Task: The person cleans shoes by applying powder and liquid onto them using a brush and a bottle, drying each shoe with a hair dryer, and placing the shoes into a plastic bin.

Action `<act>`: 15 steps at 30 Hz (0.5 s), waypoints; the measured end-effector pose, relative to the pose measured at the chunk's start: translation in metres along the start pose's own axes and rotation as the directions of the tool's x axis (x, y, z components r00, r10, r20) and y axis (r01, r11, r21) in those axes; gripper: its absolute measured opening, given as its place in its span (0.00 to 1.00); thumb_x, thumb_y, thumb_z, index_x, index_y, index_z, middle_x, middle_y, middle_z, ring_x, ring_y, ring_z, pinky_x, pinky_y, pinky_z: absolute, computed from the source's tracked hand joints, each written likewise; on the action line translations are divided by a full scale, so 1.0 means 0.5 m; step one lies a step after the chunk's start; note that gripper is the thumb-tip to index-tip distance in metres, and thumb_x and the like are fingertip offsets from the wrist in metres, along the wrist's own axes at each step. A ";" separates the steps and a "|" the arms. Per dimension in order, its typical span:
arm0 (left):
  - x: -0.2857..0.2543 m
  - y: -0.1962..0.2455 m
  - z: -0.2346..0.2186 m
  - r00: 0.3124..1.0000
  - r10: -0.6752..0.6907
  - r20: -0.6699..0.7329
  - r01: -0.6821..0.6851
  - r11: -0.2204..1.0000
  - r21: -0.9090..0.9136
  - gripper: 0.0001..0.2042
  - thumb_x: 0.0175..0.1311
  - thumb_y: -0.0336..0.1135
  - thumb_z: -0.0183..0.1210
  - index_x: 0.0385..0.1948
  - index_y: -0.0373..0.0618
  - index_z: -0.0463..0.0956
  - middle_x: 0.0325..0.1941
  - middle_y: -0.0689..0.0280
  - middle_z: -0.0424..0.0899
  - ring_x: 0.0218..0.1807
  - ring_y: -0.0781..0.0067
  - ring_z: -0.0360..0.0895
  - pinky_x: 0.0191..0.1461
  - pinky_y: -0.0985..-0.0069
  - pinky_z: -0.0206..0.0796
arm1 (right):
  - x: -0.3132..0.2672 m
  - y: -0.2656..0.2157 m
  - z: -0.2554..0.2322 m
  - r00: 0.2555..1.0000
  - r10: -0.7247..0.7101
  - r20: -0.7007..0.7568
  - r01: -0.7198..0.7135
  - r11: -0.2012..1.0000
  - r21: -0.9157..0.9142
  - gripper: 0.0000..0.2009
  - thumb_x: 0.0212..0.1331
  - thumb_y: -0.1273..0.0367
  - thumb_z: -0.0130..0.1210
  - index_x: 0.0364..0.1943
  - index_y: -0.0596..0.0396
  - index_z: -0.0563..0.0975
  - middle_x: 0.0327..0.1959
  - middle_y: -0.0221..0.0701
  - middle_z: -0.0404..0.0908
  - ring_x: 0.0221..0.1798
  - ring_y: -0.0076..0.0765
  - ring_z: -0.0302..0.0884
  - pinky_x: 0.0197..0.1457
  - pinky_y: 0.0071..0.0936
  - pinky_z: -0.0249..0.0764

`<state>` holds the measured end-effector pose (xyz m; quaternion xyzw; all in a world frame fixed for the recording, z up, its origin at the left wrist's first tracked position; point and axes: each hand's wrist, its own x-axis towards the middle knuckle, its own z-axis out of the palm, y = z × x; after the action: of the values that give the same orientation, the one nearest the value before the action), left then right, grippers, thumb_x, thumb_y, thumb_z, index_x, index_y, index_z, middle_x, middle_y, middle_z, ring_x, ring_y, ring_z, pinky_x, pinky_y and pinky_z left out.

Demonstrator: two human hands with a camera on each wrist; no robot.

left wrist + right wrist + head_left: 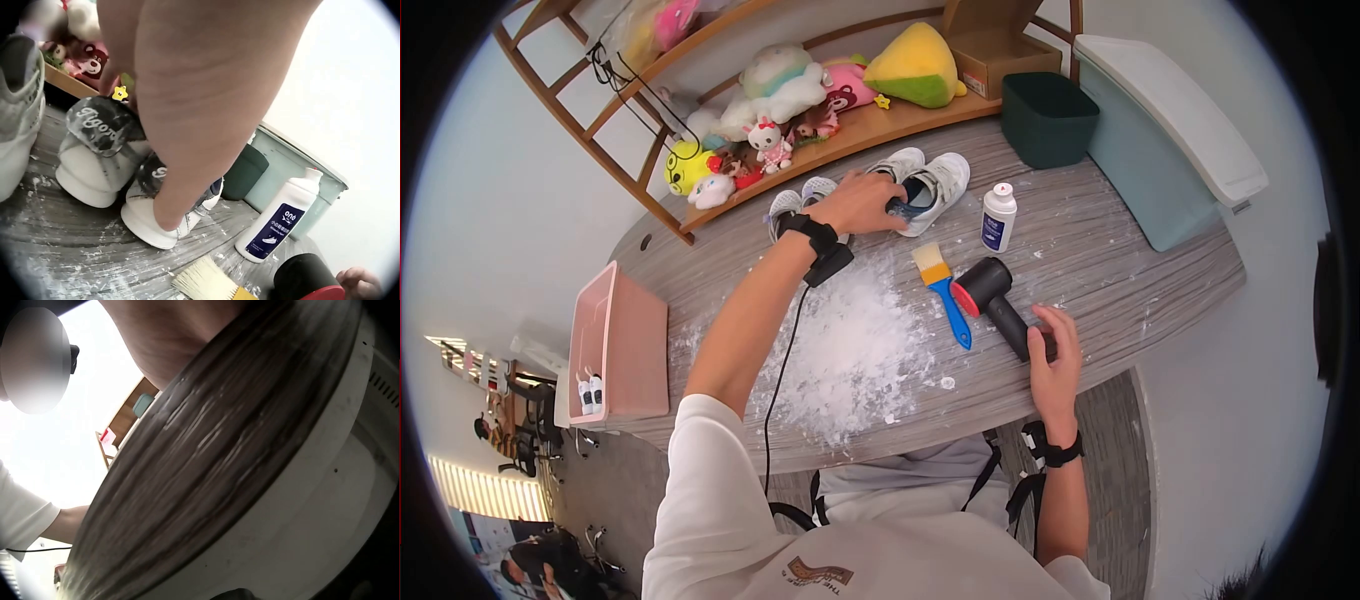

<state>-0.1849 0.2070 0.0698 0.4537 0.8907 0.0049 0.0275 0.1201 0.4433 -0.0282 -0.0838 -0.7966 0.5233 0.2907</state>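
Note:
My left hand (862,203) reaches across the table and grips a pair of white sneakers (946,188) by their heel ends. Dark padded parts with white script (100,128) show on these shoes in the left wrist view, where the hand and forearm cover much of the pair. A second pair of light shoes (784,207) stands just left, partly behind the wrist. Near the front edge, my right hand (1055,378) holds the handle end of a black hair dryer (997,290) with a red rim. A blue-handled paintbrush (945,292) lies by the dryer's nozzle.
White powder (850,345) covers the tabletop's middle. A white bottle (998,218) stands upright behind the dryer. Plush toys (780,85) fill the back shelf. At right are a dark green bin (1050,150) and a lidded tub (1145,175); a pink bin (640,345) stands at left.

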 end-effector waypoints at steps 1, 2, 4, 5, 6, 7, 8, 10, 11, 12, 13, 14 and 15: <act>-0.006 0.001 0.000 0.998 0.010 -0.063 -0.009 1.000 0.006 0.25 0.57 0.54 0.68 0.49 0.46 0.84 0.49 0.57 0.85 0.58 0.55 0.79 0.67 0.56 0.61 | -0.001 0.001 0.001 1.000 0.013 -0.003 -0.013 1.000 0.008 0.14 0.67 0.73 0.58 0.56 0.55 0.81 0.59 0.39 0.78 0.53 0.38 0.77 0.60 0.32 0.73; -0.012 0.001 0.000 0.992 0.020 -0.124 -0.019 1.000 0.011 0.24 0.57 0.53 0.68 0.49 0.45 0.84 0.49 0.57 0.85 0.58 0.54 0.79 0.67 0.56 0.61 | -0.003 0.002 0.003 1.000 0.029 -0.006 -0.029 0.999 0.016 0.14 0.67 0.73 0.58 0.56 0.55 0.81 0.59 0.39 0.78 0.53 0.38 0.77 0.60 0.32 0.73; -0.041 0.027 -0.025 0.977 0.026 -0.210 -0.020 0.999 0.033 0.24 0.58 0.53 0.69 0.49 0.44 0.84 0.49 0.56 0.85 0.57 0.53 0.79 0.71 0.55 0.59 | -0.004 0.003 0.003 1.000 0.017 -0.007 -0.017 1.000 0.007 0.14 0.67 0.73 0.58 0.56 0.55 0.81 0.58 0.39 0.78 0.53 0.38 0.77 0.60 0.32 0.73; -0.063 0.044 -0.040 0.968 0.013 -0.249 -0.007 1.000 0.025 0.24 0.58 0.53 0.69 0.48 0.44 0.84 0.48 0.56 0.85 0.56 0.53 0.79 0.73 0.54 0.57 | -0.002 0.004 0.002 1.000 0.010 -0.010 -0.010 1.000 0.003 0.14 0.67 0.73 0.59 0.56 0.55 0.81 0.58 0.38 0.78 0.52 0.38 0.77 0.60 0.32 0.73; -0.091 0.059 -0.054 0.958 -0.002 -0.288 0.007 1.000 0.018 0.24 0.58 0.53 0.69 0.48 0.44 0.84 0.47 0.56 0.85 0.55 0.53 0.80 0.75 0.53 0.56 | -0.002 0.004 0.002 1.000 0.005 -0.012 -0.005 1.000 0.003 0.14 0.68 0.73 0.58 0.55 0.55 0.81 0.58 0.38 0.79 0.52 0.38 0.77 0.59 0.32 0.73; -0.124 0.075 -0.068 0.945 -0.018 -0.327 0.023 1.000 0.010 0.24 0.58 0.53 0.69 0.48 0.44 0.84 0.46 0.57 0.85 0.55 0.53 0.80 0.77 0.52 0.54 | -0.003 0.005 0.003 1.000 0.000 -0.014 0.000 1.000 0.004 0.14 0.68 0.73 0.58 0.55 0.55 0.81 0.58 0.38 0.79 0.52 0.38 0.77 0.59 0.31 0.73; -0.161 0.093 -0.083 0.942 -0.044 -0.332 0.045 0.999 -0.007 0.24 0.58 0.53 0.69 0.47 0.44 0.84 0.45 0.57 0.85 0.54 0.53 0.80 0.77 0.51 0.53 | -0.004 0.005 0.004 1.000 -0.006 -0.015 0.006 1.000 0.006 0.13 0.68 0.73 0.58 0.55 0.55 0.81 0.58 0.38 0.79 0.52 0.37 0.77 0.59 0.31 0.73; -0.242 0.132 -0.103 0.936 -0.098 -0.338 0.090 0.995 -0.038 0.23 0.58 0.53 0.70 0.46 0.44 0.84 0.43 0.58 0.84 0.52 0.53 0.80 0.79 0.48 0.50 | -0.003 0.004 0.005 1.000 -0.028 -0.010 0.028 1.000 0.002 0.13 0.68 0.73 0.58 0.55 0.55 0.81 0.58 0.38 0.79 0.52 0.37 0.77 0.59 0.31 0.73; -0.283 0.150 -0.105 0.932 -0.101 -0.348 0.099 0.995 -0.024 0.23 0.58 0.53 0.71 0.46 0.44 0.84 0.42 0.58 0.84 0.51 0.54 0.80 0.79 0.47 0.51 | -0.003 0.003 0.005 0.999 -0.041 -0.006 0.041 0.999 -0.001 0.13 0.68 0.74 0.58 0.55 0.55 0.81 0.57 0.38 0.79 0.52 0.37 0.77 0.59 0.31 0.73; -0.325 0.168 -0.105 0.928 -0.104 -0.359 0.107 0.994 -0.011 0.23 0.57 0.52 0.72 0.45 0.44 0.84 0.40 0.58 0.83 0.50 0.54 0.80 0.78 0.46 0.51 | -0.004 0.003 0.005 0.999 -0.034 -0.001 0.034 0.999 -0.013 0.13 0.68 0.74 0.58 0.55 0.55 0.81 0.57 0.38 0.79 0.52 0.37 0.77 0.59 0.31 0.73; -0.362 0.184 -0.097 0.922 -0.108 -0.371 0.117 0.993 0.001 0.23 0.56 0.52 0.72 0.44 0.44 0.84 0.39 0.59 0.83 0.49 0.54 0.80 0.77 0.45 0.52 | -0.006 0.005 0.006 0.999 -0.034 0.001 0.034 0.999 -0.019 0.13 0.68 0.74 0.58 0.55 0.55 0.80 0.57 0.38 0.79 0.53 0.37 0.77 0.59 0.31 0.73; -0.395 0.201 -0.083 0.920 -0.130 -0.371 0.144 0.990 0.011 0.22 0.56 0.52 0.73 0.43 0.44 0.84 0.38 0.59 0.82 0.48 0.55 0.80 0.77 0.44 0.52 | -0.006 0.005 0.008 0.999 -0.036 0.007 0.036 0.999 -0.028 0.13 0.68 0.74 0.59 0.55 0.55 0.80 0.57 0.38 0.79 0.53 0.37 0.77 0.59 0.30 0.73; -0.426 0.219 -0.067 0.915 -0.155 -0.373 0.174 0.985 0.017 0.22 0.56 0.52 0.73 0.43 0.44 0.84 0.37 0.60 0.82 0.47 0.56 0.80 0.76 0.43 0.52 | -0.006 0.005 0.009 0.999 -0.041 0.016 0.042 0.998 -0.038 0.13 0.68 0.74 0.59 0.55 0.55 0.80 0.57 0.37 0.79 0.54 0.37 0.77 0.59 0.30 0.73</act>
<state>0.0269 0.0996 0.1163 0.3684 0.9148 0.0656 -0.1521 0.1198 0.4396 -0.0331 -0.0688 -0.8103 0.5023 0.2938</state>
